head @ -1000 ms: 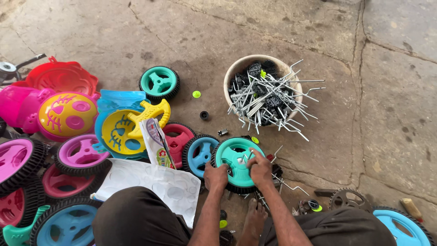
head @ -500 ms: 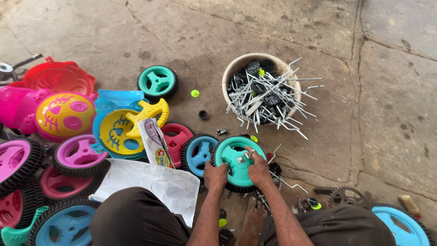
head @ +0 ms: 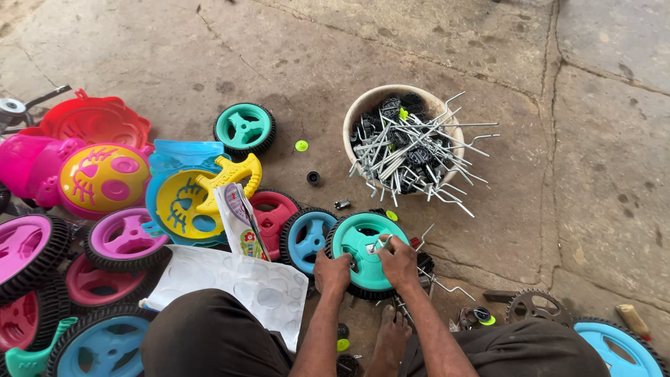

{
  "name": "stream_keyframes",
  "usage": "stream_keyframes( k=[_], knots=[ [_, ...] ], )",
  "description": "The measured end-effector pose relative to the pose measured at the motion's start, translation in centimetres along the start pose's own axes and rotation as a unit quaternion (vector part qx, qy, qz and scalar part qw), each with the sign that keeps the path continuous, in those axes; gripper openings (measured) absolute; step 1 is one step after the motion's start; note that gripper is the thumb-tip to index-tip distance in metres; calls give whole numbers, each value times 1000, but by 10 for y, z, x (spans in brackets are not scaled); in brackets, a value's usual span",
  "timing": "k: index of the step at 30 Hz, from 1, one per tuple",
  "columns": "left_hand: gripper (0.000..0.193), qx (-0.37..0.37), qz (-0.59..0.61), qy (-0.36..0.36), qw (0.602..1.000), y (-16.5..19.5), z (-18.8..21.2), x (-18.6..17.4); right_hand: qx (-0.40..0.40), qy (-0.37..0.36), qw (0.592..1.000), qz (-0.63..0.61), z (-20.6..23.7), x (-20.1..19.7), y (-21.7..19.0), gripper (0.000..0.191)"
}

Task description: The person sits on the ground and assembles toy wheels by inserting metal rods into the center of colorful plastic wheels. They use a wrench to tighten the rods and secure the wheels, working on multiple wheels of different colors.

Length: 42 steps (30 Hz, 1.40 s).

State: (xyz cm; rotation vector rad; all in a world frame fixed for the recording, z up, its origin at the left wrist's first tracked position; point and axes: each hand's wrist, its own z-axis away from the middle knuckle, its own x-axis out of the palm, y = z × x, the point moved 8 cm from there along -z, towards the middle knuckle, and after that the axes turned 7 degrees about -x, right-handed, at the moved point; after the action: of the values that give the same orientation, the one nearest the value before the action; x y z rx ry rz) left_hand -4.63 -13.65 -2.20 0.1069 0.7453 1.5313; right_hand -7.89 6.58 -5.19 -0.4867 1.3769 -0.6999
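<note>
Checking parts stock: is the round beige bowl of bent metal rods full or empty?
Full. The round beige bowl is heaped with bent metal rods that overhang its rim.

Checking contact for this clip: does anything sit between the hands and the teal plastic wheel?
Nothing visible does. The left hand and right hand rest directly on the teal plastic wheel, at its hub.

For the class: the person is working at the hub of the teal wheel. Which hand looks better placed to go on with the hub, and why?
Probably the right hand: its fingers pinch a small light part at the hub of the teal wheel. The left hand grips the tyre's left edge, steadying it.
</note>
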Motion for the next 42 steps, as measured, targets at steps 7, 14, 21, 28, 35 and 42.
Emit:
stream_keyframes(
  k=[7,14,21,28,35,42],
  knots=[
    [76,20,9,-13,1000,1,5,-3,-120,35,989,85,2,0,-28,24],
    [79,18,-19,-1,1000,4,14,-3,-173,50,976,121,5,-10,-38,28],
    [86,14,-22,-18,999,-4,24,-2,-130,50,984,110,21,-19,-44,35],
    [79,23,5,-10,1000,4,27,-11,-175,49,978,106,20,-13,-60,23],
    [80,80,34,-22,996,8,36,-8,-136,85,981,109,17,-19,-50,32],
    [70,-61,456,-315,830,-10,39,40,-234,156,945,165,16,-49,-61,37]
  ],
)
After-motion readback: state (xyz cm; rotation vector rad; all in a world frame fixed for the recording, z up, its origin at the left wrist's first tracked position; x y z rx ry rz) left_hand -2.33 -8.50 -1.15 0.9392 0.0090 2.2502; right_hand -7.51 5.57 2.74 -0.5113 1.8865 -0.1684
